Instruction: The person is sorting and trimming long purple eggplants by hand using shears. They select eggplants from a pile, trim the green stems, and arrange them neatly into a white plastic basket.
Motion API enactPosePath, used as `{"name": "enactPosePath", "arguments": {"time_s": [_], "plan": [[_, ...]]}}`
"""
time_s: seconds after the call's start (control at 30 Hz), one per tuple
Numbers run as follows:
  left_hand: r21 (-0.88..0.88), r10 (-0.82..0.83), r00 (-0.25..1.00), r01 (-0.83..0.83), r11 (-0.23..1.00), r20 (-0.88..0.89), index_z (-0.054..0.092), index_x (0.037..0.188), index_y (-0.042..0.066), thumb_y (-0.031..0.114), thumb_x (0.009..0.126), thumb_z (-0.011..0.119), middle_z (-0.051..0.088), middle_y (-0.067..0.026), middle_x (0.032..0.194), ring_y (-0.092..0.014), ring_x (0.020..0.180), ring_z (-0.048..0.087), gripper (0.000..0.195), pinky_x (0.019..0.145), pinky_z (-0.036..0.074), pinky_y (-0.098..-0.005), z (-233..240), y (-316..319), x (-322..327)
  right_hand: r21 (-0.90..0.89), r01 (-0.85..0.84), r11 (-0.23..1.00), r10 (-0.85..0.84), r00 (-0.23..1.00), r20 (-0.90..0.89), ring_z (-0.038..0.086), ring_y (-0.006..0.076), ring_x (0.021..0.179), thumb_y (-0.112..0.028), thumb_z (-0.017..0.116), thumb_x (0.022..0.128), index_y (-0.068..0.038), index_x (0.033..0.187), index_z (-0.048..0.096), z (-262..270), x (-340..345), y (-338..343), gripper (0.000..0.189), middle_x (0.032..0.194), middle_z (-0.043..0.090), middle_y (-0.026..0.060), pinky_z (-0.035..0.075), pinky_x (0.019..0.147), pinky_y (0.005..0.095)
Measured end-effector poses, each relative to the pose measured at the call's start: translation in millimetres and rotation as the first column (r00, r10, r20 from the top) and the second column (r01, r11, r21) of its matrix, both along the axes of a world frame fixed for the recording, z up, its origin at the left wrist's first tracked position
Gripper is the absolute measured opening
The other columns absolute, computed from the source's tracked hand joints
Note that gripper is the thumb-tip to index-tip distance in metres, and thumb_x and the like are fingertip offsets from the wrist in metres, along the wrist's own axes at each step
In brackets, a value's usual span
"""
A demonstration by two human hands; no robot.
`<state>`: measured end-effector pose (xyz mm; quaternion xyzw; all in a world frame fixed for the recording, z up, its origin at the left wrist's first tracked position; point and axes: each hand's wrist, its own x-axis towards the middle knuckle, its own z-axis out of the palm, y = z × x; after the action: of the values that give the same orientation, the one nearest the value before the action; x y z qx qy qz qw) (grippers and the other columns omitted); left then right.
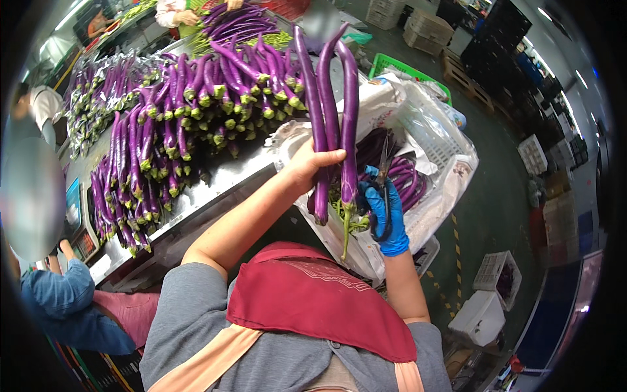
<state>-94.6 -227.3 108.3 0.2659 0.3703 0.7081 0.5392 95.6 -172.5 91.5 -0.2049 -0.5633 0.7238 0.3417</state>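
My bare left hand grips several long purple eggplants upright, stem ends down; one has a long green stem. My right hand, in a blue glove, is closed on scissors with dark handles, blades pointing up, just right of the eggplants. Beneath both hands stands a crate lined with white plastic, holding loose eggplants and green stem pieces. At left, a large pile of eggplants lies on a metal table, green ends towards me.
Eggplants in clear bags lie at the table's far left. Co-workers stand at the left edge and across the table. A green crate is behind the lined one. Stacked crates, a wooden pallet and white boxes stand on the floor at right.
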Motion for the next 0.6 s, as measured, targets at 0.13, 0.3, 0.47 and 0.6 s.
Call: {"name": "enactPosePath", "arguments": {"time_s": [0.13,0.3,0.47,0.6], "plan": [[-0.03,-0.039,0.999,0.04,0.999,0.03,0.053,0.11,0.003,0.015,0.071,0.073,0.059,-0.0061,0.098,-0.017,0.09,0.056,0.045,0.086,0.043,-0.0319,-3.5,11.2,-7.4,-0.058,-0.183,0.981,0.192,0.948,0.252,0.056,0.0069,0.072,-0.024,0.059,0.086,-0.004,0.122,0.047,7.2,51.8,20.9,0.043,0.088,0.061,0.0038,0.042,0.059,0.0179],[0.02,-0.139,0.99,0.138,0.99,0.018,0.052,0.112,0.001,0.015,0.071,0.073,0.059,-0.0086,0.101,-0.019,0.091,0.057,0.049,0.086,0.044,-0.0329,1.9,31.5,-5.2,-0.232,-0.442,0.866,0.499,0.751,0.433,0.055,0.0094,0.089,-0.003,0.057,0.085,-0.001,0.124,0.046,-0.5,106.8,52.0,0.04,0.101,0.057,0.0051,0.047,0.082,0.023],[0.042,-0.191,0.982,0.191,0.981,0.003,0.051,0.112,0.0,0.013,0.071,0.073,0.059,-0.0105,0.102,-0.019,0.092,0.057,0.049,0.087,0.045,-0.0332,2.0,52.4,15.5,0.087,-0.648,0.757,0.425,0.589,0.688,0.056,0.012,0.082,-0.022,0.069,0.079,-0.005,0.122,0.049,26.4,99.7,63.4,0.049,0.09,0.06,0.0047,0.046,0.076,0.0286],[0.043,-0.119,0.989,0.123,0.991,-0.082,0.05,0.111,0.001,0.008,0.071,0.072,0.059,-0.0086,0.1,-0.018,0.091,0.057,0.045,0.086,0.045,-0.0313,-7.2,69.1,31.6,0.288,-0.688,0.666,0.231,0.558,0.797,0.059,0.0203,0.074,-0.034,0.068,0.077,-0.004,0.107,0.057,30.2,85.9,76.0,0.044,0.083,0.061,0.0143,0.047,0.071,0.0316]]}}
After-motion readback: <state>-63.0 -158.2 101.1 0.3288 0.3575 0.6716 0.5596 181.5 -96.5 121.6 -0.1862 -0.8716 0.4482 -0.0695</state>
